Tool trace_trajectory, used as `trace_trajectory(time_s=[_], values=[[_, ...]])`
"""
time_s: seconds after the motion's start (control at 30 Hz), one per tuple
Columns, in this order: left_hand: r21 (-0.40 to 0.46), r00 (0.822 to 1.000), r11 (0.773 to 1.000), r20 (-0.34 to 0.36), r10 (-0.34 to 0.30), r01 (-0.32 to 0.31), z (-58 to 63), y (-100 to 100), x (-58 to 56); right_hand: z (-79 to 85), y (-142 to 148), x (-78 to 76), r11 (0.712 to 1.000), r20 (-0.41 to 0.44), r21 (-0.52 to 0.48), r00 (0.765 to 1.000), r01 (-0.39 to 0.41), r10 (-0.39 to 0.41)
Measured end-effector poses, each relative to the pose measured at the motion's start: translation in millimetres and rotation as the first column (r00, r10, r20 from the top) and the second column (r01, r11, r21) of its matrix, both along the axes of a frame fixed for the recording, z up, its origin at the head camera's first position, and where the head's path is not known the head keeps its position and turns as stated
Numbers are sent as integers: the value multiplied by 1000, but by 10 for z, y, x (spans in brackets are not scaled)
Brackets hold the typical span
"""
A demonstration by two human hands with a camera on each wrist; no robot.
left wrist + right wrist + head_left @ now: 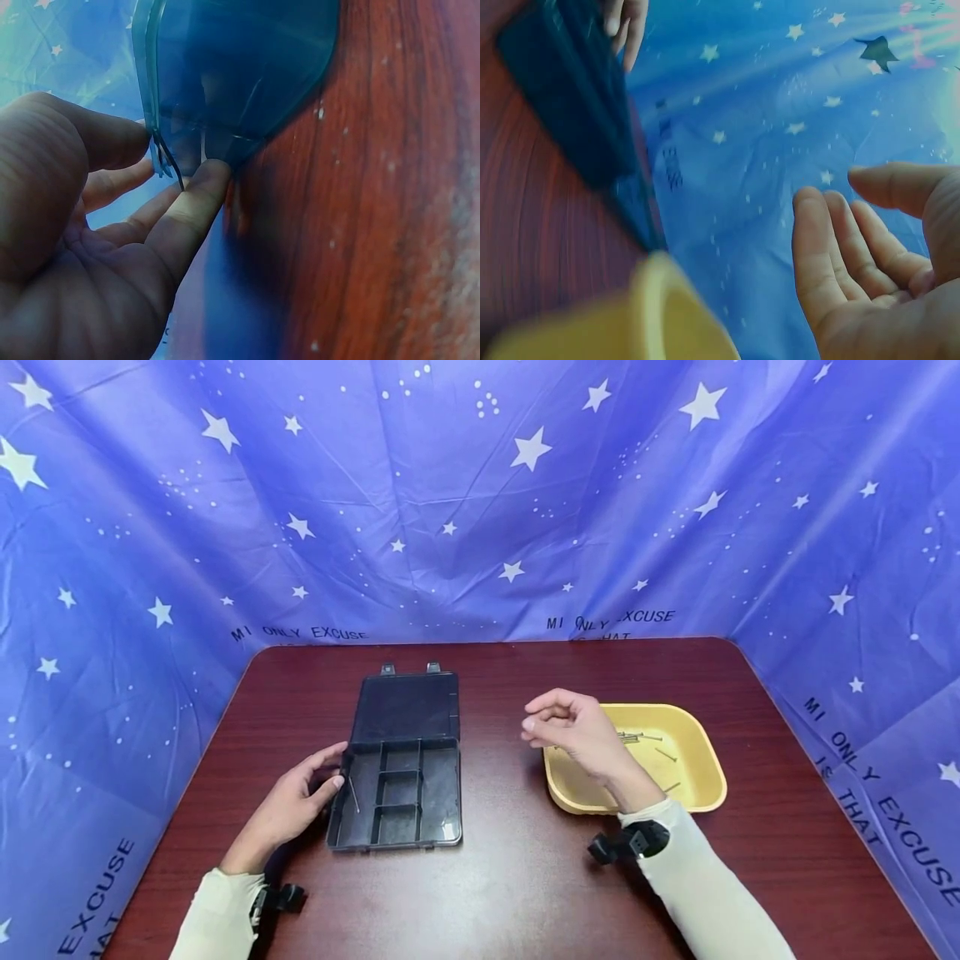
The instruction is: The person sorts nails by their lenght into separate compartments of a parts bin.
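A black plastic compartment box (401,743) lies on the table with its lid (405,706) folded back away from me. A single nail (354,795) rests in its long left compartment. My left hand (296,797) holds the box at its left side; in the left wrist view the thumb touches the rim and a fingertip meets the outer wall (247,75). Above the left edge of a yellow tub (708,760) hovers my right hand (577,731), fingers loosely bent, nothing visible between them. Several nails (666,754) lie in the tub, partly hidden by that hand.
The dark red wooden table (502,877) carries the box left of centre and the tub on the right. A blue star-patterned curtain (465,485) encloses the back and both sides. Two latches (432,667) stick out from the lid's far edge.
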State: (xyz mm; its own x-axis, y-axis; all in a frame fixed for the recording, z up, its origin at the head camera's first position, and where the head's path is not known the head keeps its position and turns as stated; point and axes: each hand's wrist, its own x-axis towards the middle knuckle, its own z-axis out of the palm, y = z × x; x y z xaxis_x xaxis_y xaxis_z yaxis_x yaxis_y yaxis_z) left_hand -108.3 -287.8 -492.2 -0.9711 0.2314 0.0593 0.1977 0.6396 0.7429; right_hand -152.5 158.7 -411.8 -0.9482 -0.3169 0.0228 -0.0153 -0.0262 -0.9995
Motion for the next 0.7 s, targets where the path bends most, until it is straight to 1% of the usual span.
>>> trace_trajectory(time_s=[0.17,0.27,0.47,0.6,0.7], values=[[31,1000,999,25,-9,8,5,21,-48,-52,366,-40,992,-22,122,1000,-20,22],[51,999,999,34,-5,3,9,21,-59,-91,543,-46,985,-27,175,999,-15,20],[60,999,998,48,-9,6,-18,7,-18,-166,779,13,963,-44,271,999,-1,13],[55,999,998,32,-5,3,-38,1,12,-220,898,44,944,-62,330,998,-4,26],[49,1000,999,4,0,0,-31,-5,19,-246,977,47,932,-84,362,996,-9,43]])
